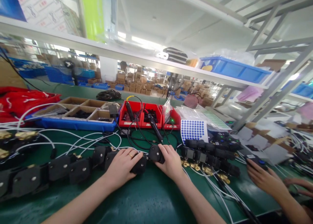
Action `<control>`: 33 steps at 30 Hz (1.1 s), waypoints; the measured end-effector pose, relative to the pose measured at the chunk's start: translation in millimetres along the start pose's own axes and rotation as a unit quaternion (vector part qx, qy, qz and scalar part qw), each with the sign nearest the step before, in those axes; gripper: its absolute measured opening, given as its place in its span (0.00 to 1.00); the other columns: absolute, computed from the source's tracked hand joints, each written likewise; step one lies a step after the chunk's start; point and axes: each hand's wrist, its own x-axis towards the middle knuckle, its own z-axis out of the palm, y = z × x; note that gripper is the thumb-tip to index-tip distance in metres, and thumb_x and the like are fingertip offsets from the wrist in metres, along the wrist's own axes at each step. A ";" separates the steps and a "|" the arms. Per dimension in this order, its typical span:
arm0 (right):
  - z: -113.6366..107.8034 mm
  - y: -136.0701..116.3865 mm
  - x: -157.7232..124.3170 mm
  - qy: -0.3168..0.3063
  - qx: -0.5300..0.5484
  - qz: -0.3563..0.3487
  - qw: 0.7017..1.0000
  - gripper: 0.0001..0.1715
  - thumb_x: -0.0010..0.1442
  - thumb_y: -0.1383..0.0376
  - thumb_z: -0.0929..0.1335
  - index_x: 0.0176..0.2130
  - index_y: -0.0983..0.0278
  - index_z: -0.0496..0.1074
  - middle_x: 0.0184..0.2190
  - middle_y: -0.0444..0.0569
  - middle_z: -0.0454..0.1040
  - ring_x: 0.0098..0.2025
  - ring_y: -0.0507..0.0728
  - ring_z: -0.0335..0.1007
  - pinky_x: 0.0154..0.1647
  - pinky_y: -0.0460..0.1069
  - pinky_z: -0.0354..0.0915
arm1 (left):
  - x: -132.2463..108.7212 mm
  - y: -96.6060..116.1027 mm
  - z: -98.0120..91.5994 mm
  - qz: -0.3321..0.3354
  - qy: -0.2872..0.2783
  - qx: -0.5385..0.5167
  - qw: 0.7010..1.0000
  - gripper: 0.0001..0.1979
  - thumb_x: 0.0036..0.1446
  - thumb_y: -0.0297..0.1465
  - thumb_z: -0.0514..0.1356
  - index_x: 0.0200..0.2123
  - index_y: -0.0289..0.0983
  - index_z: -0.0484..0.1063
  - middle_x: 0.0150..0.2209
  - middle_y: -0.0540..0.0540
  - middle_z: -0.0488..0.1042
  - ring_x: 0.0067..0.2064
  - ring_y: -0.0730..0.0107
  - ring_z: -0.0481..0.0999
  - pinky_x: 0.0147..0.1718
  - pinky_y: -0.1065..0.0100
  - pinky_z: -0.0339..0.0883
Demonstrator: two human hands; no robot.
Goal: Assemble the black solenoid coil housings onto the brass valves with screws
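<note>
On the green bench mat (146,198) my left hand (122,167) lies curled over a black valve block (139,167) at the right end of a row of similar black blocks (61,170), a ring on one finger. My right hand (171,160) grips another black block (156,153) just to the right of it. The two blocks sit close together between my hands. White cables (80,141) run from the blocks across the mat.
Red bins (146,114) and a blue tray of cardboard compartments (73,114) stand behind. A sheet of blue dot stickers (194,130) and a pile of black blocks with brass fittings (210,155) lie right. A co-worker's hand (264,180) holds a small part at the far right.
</note>
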 end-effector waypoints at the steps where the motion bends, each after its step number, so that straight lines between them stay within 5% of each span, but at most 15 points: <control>1: -4.5 -3.5 0.7 0.010 0.003 0.009 1.000 0.32 0.56 0.62 0.73 0.58 0.65 0.66 0.50 0.56 0.73 0.50 0.65 0.67 0.50 0.57 0.69 | 0.3 -0.4 -0.9 -0.004 0.002 -0.004 1.000 0.32 0.49 0.23 0.64 0.59 0.40 0.68 0.56 0.39 0.74 0.57 0.49 0.71 0.57 0.51 0.63; 5: -17.8 -27.5 -8.8 0.035 0.010 0.049 0.998 0.31 0.56 0.59 0.73 0.57 0.61 0.66 0.46 0.53 0.74 0.47 0.64 0.70 0.46 0.56 0.70 | -0.1 -1.9 -6.2 -0.013 0.006 -0.022 1.000 0.30 0.50 0.25 0.64 0.58 0.39 0.68 0.56 0.39 0.75 0.56 0.50 0.72 0.57 0.51 0.63; 9: -9.0 -42.2 -33.6 0.029 -0.001 0.048 0.998 0.30 0.55 0.64 0.73 0.56 0.61 0.67 0.45 0.54 0.75 0.44 0.65 0.70 0.41 0.57 0.70 | -0.7 -1.5 -7.5 -0.009 0.007 -0.033 0.999 0.30 0.47 0.24 0.64 0.56 0.39 0.69 0.56 0.41 0.75 0.57 0.52 0.72 0.57 0.52 0.63; 13: 9.1 -29.8 -42.3 0.010 -0.013 -0.011 1.000 0.39 0.50 0.72 0.74 0.60 0.62 0.65 0.51 0.56 0.74 0.50 0.68 0.67 0.47 0.62 0.69 | -0.1 4.2 -0.8 -0.024 0.023 -0.029 0.999 0.29 0.48 0.23 0.62 0.56 0.38 0.70 0.54 0.40 0.76 0.56 0.50 0.72 0.56 0.51 0.63; 19: 21.9 6.6 -13.1 -0.004 0.001 -0.089 0.996 0.36 0.54 0.68 0.74 0.61 0.62 0.65 0.54 0.55 0.73 0.53 0.65 0.65 0.54 0.61 0.67 | 9.5 15.7 14.8 -0.074 0.064 -0.003 0.995 0.27 0.53 0.22 0.61 0.58 0.34 0.69 0.53 0.32 0.75 0.56 0.42 0.72 0.52 0.44 0.64; 23: 13.7 6.5 -7.0 0.009 0.005 -0.123 0.992 0.40 0.52 0.63 0.77 0.61 0.62 0.64 0.55 0.55 0.73 0.54 0.65 0.66 0.56 0.62 0.66 | 5.6 21.2 15.6 -0.071 0.078 0.010 0.994 0.34 0.52 0.25 0.67 0.62 0.35 0.64 0.60 0.34 0.72 0.62 0.46 0.69 0.62 0.42 0.58; 27: 0.5 -13.7 -16.6 0.076 0.009 -0.117 0.990 0.48 0.54 0.56 0.76 0.66 0.63 0.56 0.59 0.60 0.68 0.59 0.71 0.64 0.60 0.70 0.60 | -32.3 17.8 2.0 -0.051 0.096 -0.002 0.994 0.53 0.44 0.35 0.75 0.68 0.42 0.52 0.68 0.39 0.63 0.68 0.51 0.62 0.68 0.44 0.54; 30: -1.1 -41.1 -19.7 0.136 0.030 -0.103 0.985 0.41 0.61 0.56 0.71 0.66 0.64 0.56 0.57 0.58 0.70 0.58 0.66 0.66 0.57 0.62 0.66 | -77.9 3.5 -12.7 -0.082 0.141 0.003 0.987 0.52 0.45 0.36 0.76 0.68 0.44 0.51 0.67 0.40 0.65 0.67 0.53 0.64 0.66 0.46 0.59; 33: 5.6 -85.3 -6.4 0.117 0.064 -0.120 0.984 0.39 0.62 0.56 0.71 0.66 0.63 0.56 0.57 0.56 0.70 0.58 0.65 0.66 0.57 0.60 0.67 | -118.4 -22.6 -24.6 -0.145 0.165 0.074 0.973 0.49 0.47 0.33 0.74 0.68 0.42 0.53 0.65 0.38 0.66 0.66 0.50 0.65 0.65 0.43 0.58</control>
